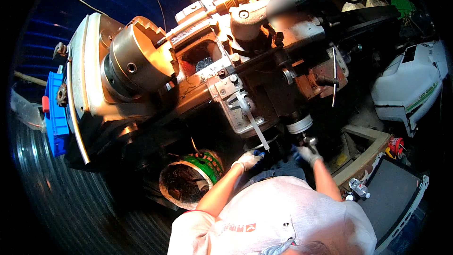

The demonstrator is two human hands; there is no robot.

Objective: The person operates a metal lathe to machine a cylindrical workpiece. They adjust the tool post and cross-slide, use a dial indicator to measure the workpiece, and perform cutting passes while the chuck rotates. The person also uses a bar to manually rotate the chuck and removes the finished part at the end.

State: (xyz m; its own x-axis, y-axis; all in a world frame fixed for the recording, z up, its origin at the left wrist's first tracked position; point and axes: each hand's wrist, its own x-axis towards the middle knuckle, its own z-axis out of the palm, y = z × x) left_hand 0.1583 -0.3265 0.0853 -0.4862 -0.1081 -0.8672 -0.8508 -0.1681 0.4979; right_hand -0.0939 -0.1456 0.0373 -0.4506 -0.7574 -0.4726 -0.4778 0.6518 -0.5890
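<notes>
While we see our gloved right hand [307, 155] curled at the rounded, shiny metal handle [309, 140] at four o'clock, we cannot tell whether it grips. Our gloved left hand [251, 159], fingers partly bent, sits at five, just beside the pale, flat bar [257, 131]; its hold is unclear too. We find a smooth steel drum [123, 66] at ten, green lettering on the white plastic case [398, 82] at three, and red print on our soft, pale shirt [292, 198] at six.
</notes>
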